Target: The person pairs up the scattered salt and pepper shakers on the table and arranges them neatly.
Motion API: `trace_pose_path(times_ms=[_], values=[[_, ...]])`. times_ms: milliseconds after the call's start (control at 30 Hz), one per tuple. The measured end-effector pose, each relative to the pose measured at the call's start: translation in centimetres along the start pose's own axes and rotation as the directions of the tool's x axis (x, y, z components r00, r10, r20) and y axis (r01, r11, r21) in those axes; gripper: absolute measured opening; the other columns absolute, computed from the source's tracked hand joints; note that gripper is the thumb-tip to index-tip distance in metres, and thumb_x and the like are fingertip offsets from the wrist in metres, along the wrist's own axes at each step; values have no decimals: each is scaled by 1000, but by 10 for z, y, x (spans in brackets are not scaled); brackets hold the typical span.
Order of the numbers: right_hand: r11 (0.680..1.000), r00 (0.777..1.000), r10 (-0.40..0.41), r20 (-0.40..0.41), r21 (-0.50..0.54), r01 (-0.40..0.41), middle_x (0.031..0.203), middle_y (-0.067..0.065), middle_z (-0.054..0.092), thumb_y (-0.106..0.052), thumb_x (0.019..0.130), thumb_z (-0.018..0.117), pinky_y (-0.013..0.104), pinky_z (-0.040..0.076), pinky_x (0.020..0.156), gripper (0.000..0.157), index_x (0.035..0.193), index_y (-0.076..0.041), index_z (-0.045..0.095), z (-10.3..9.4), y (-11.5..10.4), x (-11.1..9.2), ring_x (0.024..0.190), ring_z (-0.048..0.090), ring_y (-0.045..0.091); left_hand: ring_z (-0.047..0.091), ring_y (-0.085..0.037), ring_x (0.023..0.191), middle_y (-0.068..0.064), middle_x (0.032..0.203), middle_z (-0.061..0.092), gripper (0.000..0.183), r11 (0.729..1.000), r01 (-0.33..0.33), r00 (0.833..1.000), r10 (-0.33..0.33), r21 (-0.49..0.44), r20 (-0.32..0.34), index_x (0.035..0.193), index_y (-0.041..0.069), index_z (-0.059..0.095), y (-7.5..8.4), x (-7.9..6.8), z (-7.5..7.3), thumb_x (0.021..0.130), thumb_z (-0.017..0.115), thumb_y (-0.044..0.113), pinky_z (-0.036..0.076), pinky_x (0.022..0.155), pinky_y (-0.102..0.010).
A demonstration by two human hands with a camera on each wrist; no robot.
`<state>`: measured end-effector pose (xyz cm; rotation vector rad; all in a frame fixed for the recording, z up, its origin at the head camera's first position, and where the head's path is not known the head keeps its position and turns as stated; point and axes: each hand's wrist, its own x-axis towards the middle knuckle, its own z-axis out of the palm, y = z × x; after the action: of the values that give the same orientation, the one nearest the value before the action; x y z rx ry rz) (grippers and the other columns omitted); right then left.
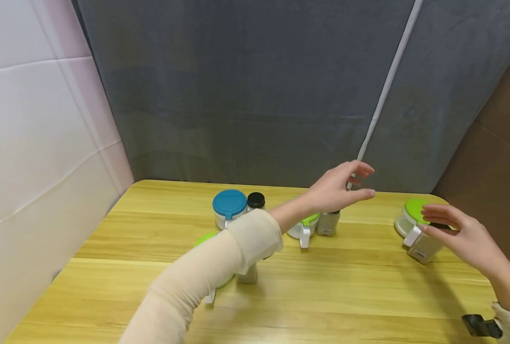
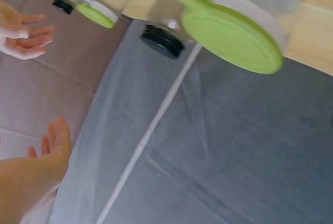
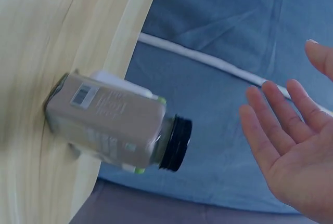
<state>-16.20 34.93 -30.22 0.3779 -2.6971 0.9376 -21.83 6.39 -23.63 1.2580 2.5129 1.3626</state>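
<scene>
My left hand (image 1: 340, 187) hovers above the middle pair, fingers loosely bent and holding nothing. That pair is a green-lidded jar (image 1: 305, 232) with a white handle and a square clear bottle (image 1: 328, 224) with a black cap. At the right, my right hand (image 1: 470, 234) hangs in the air beside another such bottle (image 1: 424, 248). Its fingers (image 3: 276, 130) are extended and apart from the bottle in the right wrist view. Behind that bottle stands a second green-lidded jar (image 1: 415, 210), partly covered by the right hand in the head view.
A blue-lidded jar (image 1: 229, 203) and a black-capped bottle (image 1: 256, 200) stand at the back left. Nearer, my left sleeve (image 1: 212, 267) hides much of another green-lidded jar (image 1: 204, 239) and a bottle (image 1: 248, 275). A grey curtain (image 1: 238, 95) hangs behind the wooden table (image 1: 345, 296).
</scene>
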Motion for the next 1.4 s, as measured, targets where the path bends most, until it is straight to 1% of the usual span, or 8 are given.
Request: trace_pose_path(times_ms=[233, 500, 667, 833, 1100, 1200, 1333, 1400], values=[[1000, 1000, 24, -17, -18, -25, 111, 3, 48, -21, 85, 60, 6, 36, 63, 47, 123, 0, 43, -6, 19, -3, 91, 38, -13, 45, -6, 104, 5, 120, 45, 44, 998, 32, 999, -31, -54, 13, 124, 14, 43, 13, 6, 15, 84, 60, 25, 37, 79, -13], [996, 994, 84, -73, -3, -85, 106, -14, 44, -21, 85, 59, 6, 35, 61, 48, 126, -2, 42, -12, 36, -9, 88, 38, -15, 45, -2, 103, 7, 117, 44, 45, 988, 89, 996, -89, -130, 6, 124, 15, 42, 19, 5, 31, 84, 61, 25, 37, 79, -11], [994, 989, 114, -99, 17, -112, 103, -22, 41, -21, 86, 58, 5, 33, 61, 46, 126, -4, 42, -12, 47, -14, 87, 37, -17, 43, -1, 104, 9, 119, 42, 48, 983, 132, 991, -130, -126, 24, 126, 17, 40, 19, 3, 42, 84, 60, 27, 35, 82, -12], [987, 981, 155, -119, 72, -147, 101, -26, 40, -21, 87, 57, 3, 32, 63, 39, 124, -16, 44, -12, 59, -19, 87, 38, -17, 44, -2, 105, 8, 120, 41, 51, 985, 149, 989, -148, -91, 27, 127, 17, 39, 15, 1, 54, 83, 62, 27, 36, 81, -12], [971, 964, 232, -131, 98, -220, 99, -28, 39, -25, 88, 55, 3, 32, 62, 47, 130, -14, 39, -9, 72, -25, 85, 36, -17, 43, -2, 107, 9, 129, 37, 59, 986, 163, 986, -162, -45, 32, 130, 14, 36, 9, 1, 72, 80, 65, 27, 35, 81, -12], [968, 965, 238, -111, 111, -226, 99, -28, 40, -25, 88, 54, 5, 33, 61, 45, 130, -18, 39, -8, 76, -27, 85, 36, -17, 43, -4, 108, 8, 130, 36, 61, 984, 175, 984, -174, -44, 23, 131, 15, 35, 8, 1, 78, 79, 66, 27, 35, 82, -12], [963, 966, 252, -54, 117, -244, 104, -26, 40, -29, 88, 54, 7, 33, 59, 49, 133, -22, 35, -8, 81, -29, 86, 35, -17, 42, -4, 109, 7, 130, 35, 65, 978, 206, 979, -206, -28, 2, 133, 18, 33, 5, 1, 86, 78, 67, 28, 36, 81, -15], [958, 964, 267, -24, 113, -262, 109, -23, 38, -32, 88, 53, 17, 38, 72, 55, 137, -21, 31, -8, 83, -30, 87, 34, -17, 42, -3, 109, 7, 130, 35, 67, 975, 221, 975, -221, -17, -9, 133, 19, 32, 3, 1, 90, 78, 67, 29, 37, 81, -15]])
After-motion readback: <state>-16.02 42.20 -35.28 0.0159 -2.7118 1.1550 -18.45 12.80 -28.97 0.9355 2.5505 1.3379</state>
